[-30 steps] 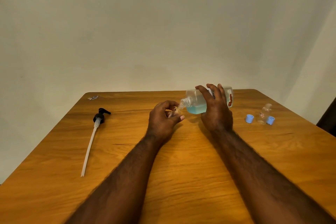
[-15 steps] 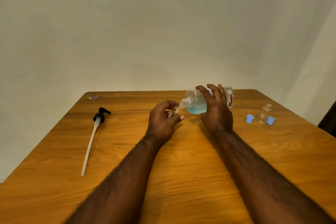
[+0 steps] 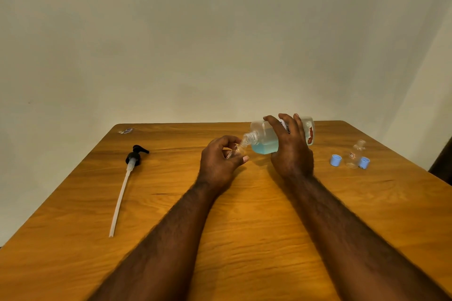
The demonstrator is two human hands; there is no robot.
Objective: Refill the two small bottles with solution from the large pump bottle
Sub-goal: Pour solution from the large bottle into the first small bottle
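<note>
wood, orange-brown with dark grain, is the table (image 3: 73, 190) on which everything stands. on its left side lies the black pump head (image 3: 137, 155), already taken out, with its long white tube (image 3: 119, 203) pointing toward the near edge. a small scrap (image 3: 126, 131) lies at the far corner.

in the middle the left hand (image 3: 220, 164) pinches the first small bottle (image 3: 236, 151) with curled fingers, just over the table. the right hand (image 3: 292, 151), near the left one but not touching it, is wrapped over the large bottle (image 3: 264, 139). this bottle is tilted so that its open neck meets the mouth of the small one. blue solution sits low inside it; whether it flows now i cannot tell.

to the right the second small bottle (image 3: 354, 155) stands upright, open and, it seems, empty, between two blue caps (image 3: 335, 160).

so i judge the task is in its first half: the opening is done and one filling is under way, while the second filling and both caps are left.

behind is a plain pale wall (image 3: 220, 32), and something dark (image 3: 444, 161) shows at the right edge.
</note>
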